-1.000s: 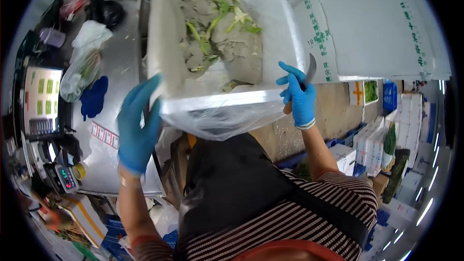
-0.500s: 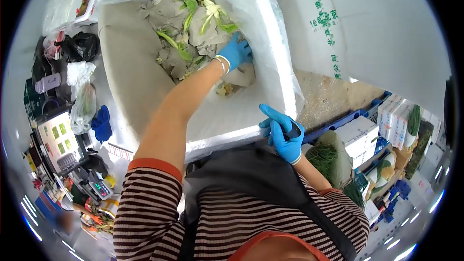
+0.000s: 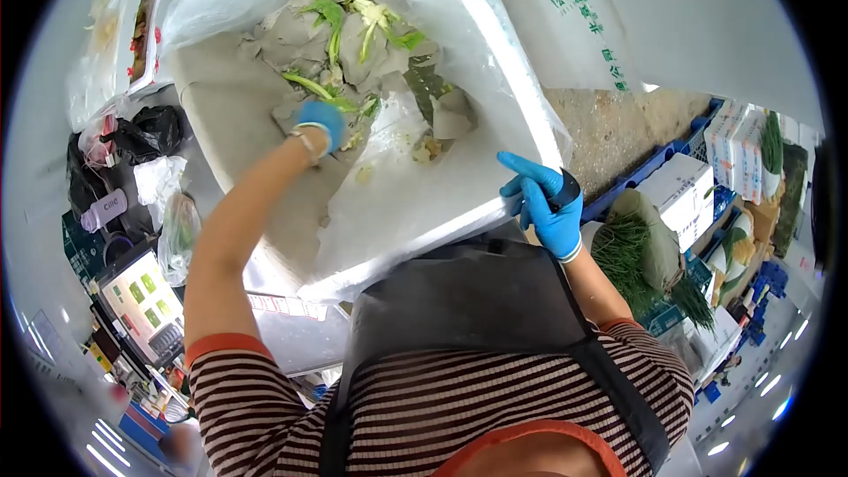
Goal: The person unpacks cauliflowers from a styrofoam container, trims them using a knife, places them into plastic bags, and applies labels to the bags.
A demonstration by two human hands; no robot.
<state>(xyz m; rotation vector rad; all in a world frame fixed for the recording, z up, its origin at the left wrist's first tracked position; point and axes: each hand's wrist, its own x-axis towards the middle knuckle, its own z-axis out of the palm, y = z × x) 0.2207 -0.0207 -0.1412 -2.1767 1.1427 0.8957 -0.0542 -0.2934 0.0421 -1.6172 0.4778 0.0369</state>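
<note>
A large white foam box (image 3: 521, 79) with a clear plastic liner stands before me. Crumpled grey paper (image 3: 291, 40) lies inside with leafy green scraps (image 3: 378, 18). My left hand (image 3: 320, 122), in a blue glove, is inside the box over the paper by a green stalk (image 3: 306, 84). Motion smears its fingers, so whether they grip anything is unclear. My right hand (image 3: 549, 203), also blue-gloved, is at the box's near right rim. Its fingers curl around a small dark curved object (image 3: 566, 190), the index finger stretched out. The object's kind is not clear.
On the left are black plastic bags (image 3: 146, 134), a clear bag (image 3: 179, 234) and a lit screen (image 3: 141, 296). To the right are green bundles (image 3: 618, 252), a white carton (image 3: 676, 194) and a blue crate edge (image 3: 636, 177). A white printed sheet (image 3: 609, 0) hangs upper right.
My left hand has moved left across the box from its right side. A dark patch and more clear plastic now show where it was. The right hand still holds the dark object.
</note>
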